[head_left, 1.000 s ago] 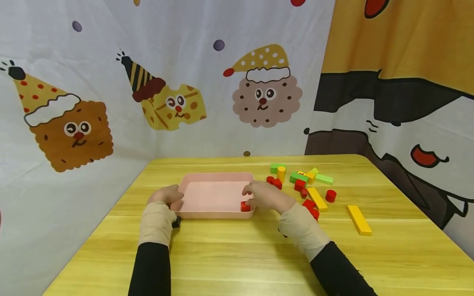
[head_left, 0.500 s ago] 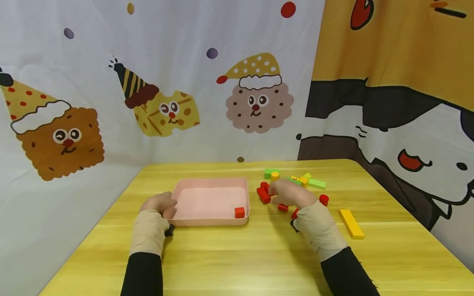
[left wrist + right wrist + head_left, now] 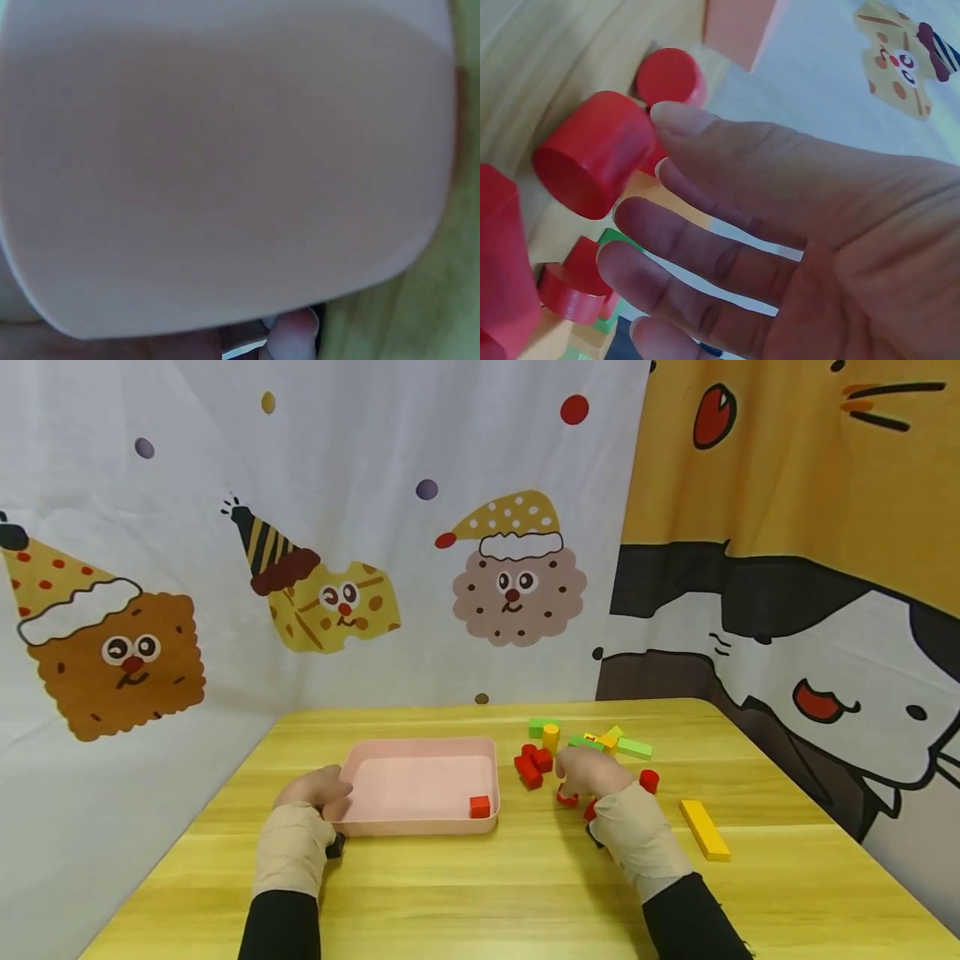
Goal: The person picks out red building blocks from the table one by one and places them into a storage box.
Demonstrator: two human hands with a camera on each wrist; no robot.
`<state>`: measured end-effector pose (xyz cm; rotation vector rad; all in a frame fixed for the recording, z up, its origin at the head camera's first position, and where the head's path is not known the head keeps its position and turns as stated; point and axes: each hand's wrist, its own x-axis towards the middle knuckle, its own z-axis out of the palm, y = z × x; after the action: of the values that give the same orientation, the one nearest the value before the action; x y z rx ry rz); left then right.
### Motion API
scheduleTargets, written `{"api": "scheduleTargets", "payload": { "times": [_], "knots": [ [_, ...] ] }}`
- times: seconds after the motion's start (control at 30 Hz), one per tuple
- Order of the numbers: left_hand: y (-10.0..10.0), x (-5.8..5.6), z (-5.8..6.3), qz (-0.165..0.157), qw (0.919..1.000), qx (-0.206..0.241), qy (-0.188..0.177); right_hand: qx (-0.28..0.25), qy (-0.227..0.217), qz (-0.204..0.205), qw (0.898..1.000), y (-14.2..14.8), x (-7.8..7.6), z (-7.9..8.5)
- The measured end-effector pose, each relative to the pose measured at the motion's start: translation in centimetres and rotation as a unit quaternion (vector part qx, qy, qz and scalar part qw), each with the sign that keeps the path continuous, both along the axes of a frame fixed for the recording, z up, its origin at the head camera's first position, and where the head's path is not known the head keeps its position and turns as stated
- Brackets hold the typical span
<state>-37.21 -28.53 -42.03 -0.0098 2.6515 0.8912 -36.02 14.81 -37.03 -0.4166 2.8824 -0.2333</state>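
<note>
Landmark: pink tray. It sits flat on the wooden table, one red block inside, in its near right corner.

Left hand is at the tray's left end, toward the near corner, gripping the wall with fingertips over the rim. Left wrist view is mostly pink tray surface, a fingertip showing at the bottom edge.

Right hand is right of the tray, well clear of its wall. Fingers spread, thumb apart, nothing grasped. Red cylinder lies right by the thumb and fingertips, also right of the tray; can't tell if there's contact.

Other parts, all right of the tray: red cluster near the right wall, pieces bunched together. Orange cylinder upright, off the far right corner, green block just beyond it. Light green bar further out on the far side. Another red piece past the right hand. Yellow bar furthest right, lying flat.

Behind the tray: white curtain with cartoon prints. Both wrists wear beige wraps, black sleeves below.
</note>
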Motion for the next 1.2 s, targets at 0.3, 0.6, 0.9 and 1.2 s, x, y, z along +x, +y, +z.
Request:
{"api": "scheduleTargets", "payload": {
  "times": [0.3, 0.6, 0.9, 1.2],
  "knots": [
    [0.2, -0.1, 1.1, -0.002, 1.0000, -0.005, 0.005, 0.013, -0.003, 0.001, 1.000, 0.0, -0.3, -0.2],
    [0.2, -0.2, 1.0, 0.001, 0.9999, -0.010, 0.004, 0.005, 0.004, 0.005, 1.000, 0.1, -0.5, -0.8],
    [0.2, -0.4, -0.4, -0.001, 0.9999, -0.005, 0.012, -0.013, -0.013, 0.004, 1.000, 0.1, -0.2, -1.8],
    [0.1, -0.3, -0.4, -0.005, 0.9999, -0.002, 0.011, -0.019, -0.024, 0.013, 0.999, 0.0, 0.2, -0.9]
  ]
}}
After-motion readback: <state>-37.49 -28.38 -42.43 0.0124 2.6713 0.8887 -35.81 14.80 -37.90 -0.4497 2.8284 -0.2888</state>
